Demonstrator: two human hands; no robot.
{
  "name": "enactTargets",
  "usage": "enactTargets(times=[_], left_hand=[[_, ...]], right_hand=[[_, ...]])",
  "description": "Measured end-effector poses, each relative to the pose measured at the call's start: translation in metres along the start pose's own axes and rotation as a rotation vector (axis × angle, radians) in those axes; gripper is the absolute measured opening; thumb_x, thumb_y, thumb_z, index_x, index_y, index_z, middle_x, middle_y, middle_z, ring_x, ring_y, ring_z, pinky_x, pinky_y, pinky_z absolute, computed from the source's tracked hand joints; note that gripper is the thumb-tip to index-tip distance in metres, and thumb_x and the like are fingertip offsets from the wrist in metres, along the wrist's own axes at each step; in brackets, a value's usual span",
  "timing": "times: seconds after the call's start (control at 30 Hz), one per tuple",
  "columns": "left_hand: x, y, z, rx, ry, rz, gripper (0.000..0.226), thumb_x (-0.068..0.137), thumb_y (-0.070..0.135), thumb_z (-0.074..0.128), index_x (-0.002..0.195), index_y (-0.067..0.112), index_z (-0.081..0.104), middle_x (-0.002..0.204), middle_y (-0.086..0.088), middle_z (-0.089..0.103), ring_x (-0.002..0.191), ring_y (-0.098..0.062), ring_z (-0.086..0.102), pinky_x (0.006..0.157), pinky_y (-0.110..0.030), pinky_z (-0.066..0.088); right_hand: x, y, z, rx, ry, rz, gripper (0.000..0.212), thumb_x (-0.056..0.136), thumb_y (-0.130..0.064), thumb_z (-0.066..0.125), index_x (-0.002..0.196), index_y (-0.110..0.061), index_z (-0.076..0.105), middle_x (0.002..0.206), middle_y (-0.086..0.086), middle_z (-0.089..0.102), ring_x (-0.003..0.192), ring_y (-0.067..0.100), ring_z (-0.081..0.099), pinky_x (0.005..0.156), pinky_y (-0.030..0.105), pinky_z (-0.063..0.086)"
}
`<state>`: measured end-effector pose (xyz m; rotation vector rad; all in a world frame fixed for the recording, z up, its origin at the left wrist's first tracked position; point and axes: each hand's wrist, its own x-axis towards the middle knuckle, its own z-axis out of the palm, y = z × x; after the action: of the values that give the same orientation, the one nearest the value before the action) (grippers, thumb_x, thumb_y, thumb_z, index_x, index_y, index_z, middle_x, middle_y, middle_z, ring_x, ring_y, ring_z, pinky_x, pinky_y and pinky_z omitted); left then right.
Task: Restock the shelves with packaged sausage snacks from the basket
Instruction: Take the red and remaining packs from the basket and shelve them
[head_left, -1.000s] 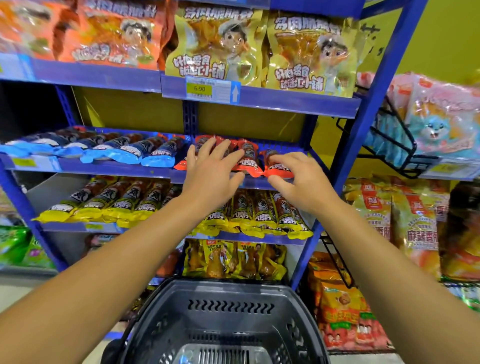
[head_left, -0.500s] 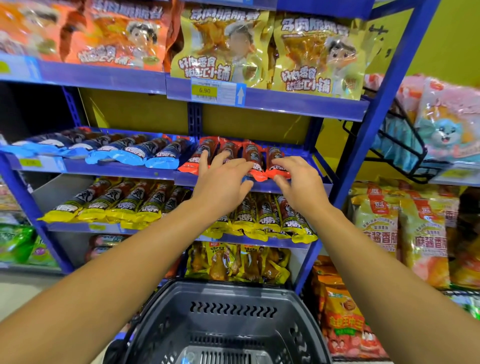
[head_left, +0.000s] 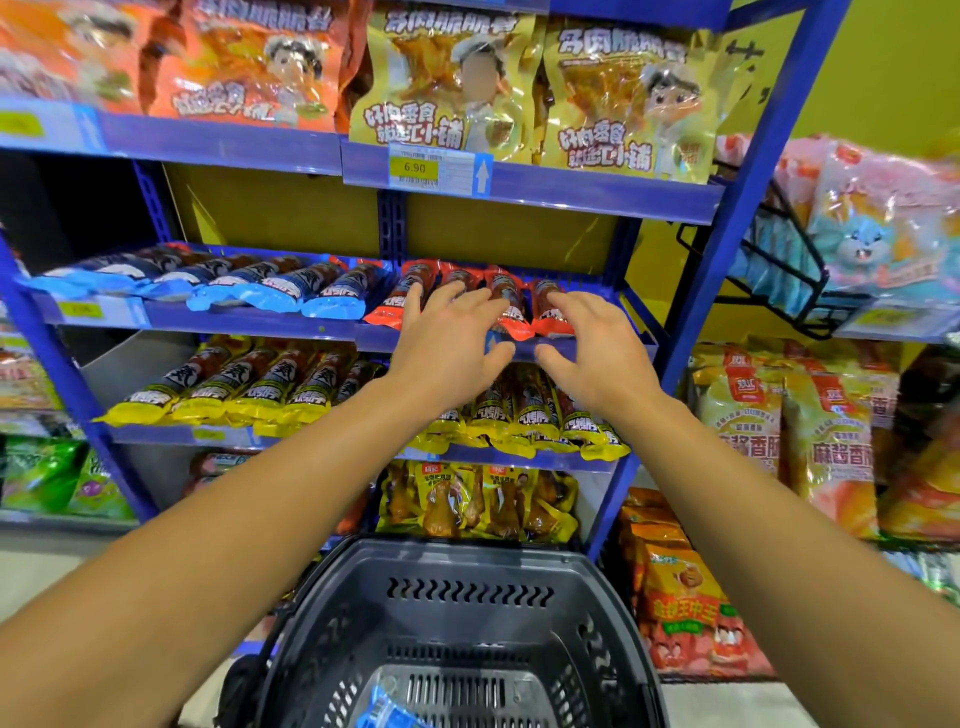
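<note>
Left of the red packs (head_left: 511, 306), blue packs (head_left: 291, 288) line the same blue shelf (head_left: 249, 325). The left hand (head_left: 452, 343) lies flat over the red packs, fingers straight and spread, grip released, touching the wrappers. Just right of it, the right hand (head_left: 587, 343) is likewise released, fingertips on the rightmost red pack, thumb by the shelf lip. Yellow packs (head_left: 249, 389) lie one shelf below the red packs. Farther below stands the dark basket (head_left: 467, 582), one blue packet (head_left: 387, 714) inside.
</note>
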<state>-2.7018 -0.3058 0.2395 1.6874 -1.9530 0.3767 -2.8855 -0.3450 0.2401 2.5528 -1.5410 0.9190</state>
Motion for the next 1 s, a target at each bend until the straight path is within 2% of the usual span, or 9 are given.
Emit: enactTargets(times=[0.2,0.37,0.43,0.57,0.67,0.73,0.87,1.0], left_hand=[[-0.051,0.007,-0.003,-0.004,0.105,0.021,0.06,0.088,0.05,0.053,0.142,0.026,0.046,0.149,0.0,0.045,0.144,-0.028,0.026,0.117,-0.056,0.012],[-0.116,0.013,0.01,-0.125,0.089,-0.013,0.062,0.087,0.05,0.049,0.142,0.022,0.047,0.15,-0.002,0.043,0.145,-0.028,0.026,0.117,-0.055,0.011],[-0.144,0.012,0.021,-0.176,0.03,-0.051,0.065,0.086,0.051,0.046,0.145,0.024,0.043,0.152,-0.002,0.041,0.145,-0.027,0.024,0.117,-0.053,0.009],[-0.2,0.008,0.052,-0.197,-0.128,-0.105,0.067,0.09,0.051,0.051,0.149,0.025,0.034,0.156,0.0,0.033,0.147,-0.024,0.019,0.119,-0.051,0.011],[-0.239,0.003,0.08,-0.178,-0.285,-0.138,0.069,0.093,0.052,0.049,0.153,0.029,0.024,0.16,0.004,0.022,0.149,-0.02,0.01,0.119,-0.044,0.003],[-0.264,-0.003,0.1,-0.176,-0.382,-0.173,0.07,0.094,0.053,0.048,0.153,0.029,0.021,0.161,0.004,0.019,0.149,-0.019,0.008,0.122,-0.044,0.003],[-0.305,-0.016,0.137,-0.137,-0.51,-0.201,0.072,0.092,0.051,0.053,0.153,0.026,0.024,0.16,0.0,0.023,0.149,-0.024,0.014,0.12,-0.049,0.012],[-0.33,-0.029,0.172,-0.076,-0.647,-0.153,0.071,0.092,0.055,0.047,0.151,0.021,0.03,0.158,-0.007,0.029,0.146,-0.032,0.022,0.116,-0.055,0.019]], right_hand=[[-0.056,-0.017,0.002,-0.05,0.1,-0.108,0.073,0.088,-0.046,0.061,0.147,-0.008,0.042,0.147,0.011,0.048,0.139,0.03,0.04,0.117,0.045,0.031],[-0.119,-0.028,0.012,-0.081,0.016,-0.125,0.076,0.085,-0.052,0.057,0.148,-0.011,0.042,0.147,0.008,0.048,0.139,0.029,0.04,0.116,0.045,0.033],[-0.148,-0.029,0.025,-0.077,-0.048,-0.138,0.077,0.085,-0.051,0.057,0.148,-0.009,0.042,0.148,0.011,0.047,0.14,0.033,0.039,0.115,0.048,0.034],[-0.204,-0.028,0.063,-0.076,-0.224,-0.138,0.081,0.085,-0.06,0.044,0.15,-0.011,0.04,0.15,0.011,0.046,0.142,0.033,0.038,0.116,0.05,0.032],[-0.241,-0.022,0.099,-0.085,-0.371,-0.143,0.082,0.084,-0.058,0.051,0.15,-0.011,0.04,0.151,0.012,0.046,0.142,0.034,0.039,0.118,0.049,0.028],[-0.261,-0.016,0.124,-0.093,-0.424,-0.159,0.082,0.084,-0.055,0.057,0.15,-0.009,0.04,0.15,0.014,0.047,0.14,0.036,0.042,0.117,0.047,0.027],[-0.289,0.002,0.168,-0.128,-0.671,-0.076,0.087,0.093,-0.059,0.051,0.159,-0.019,0.01,0.164,0.005,0.019,0.152,0.027,0.013,0.124,0.04,0.009],[-0.312,0.024,0.211,-0.154,-0.791,-0.038,0.088,0.093,-0.06,0.048,0.159,-0.021,0.005,0.165,0.005,0.016,0.152,0.028,0.011,0.123,0.042,0.012]])
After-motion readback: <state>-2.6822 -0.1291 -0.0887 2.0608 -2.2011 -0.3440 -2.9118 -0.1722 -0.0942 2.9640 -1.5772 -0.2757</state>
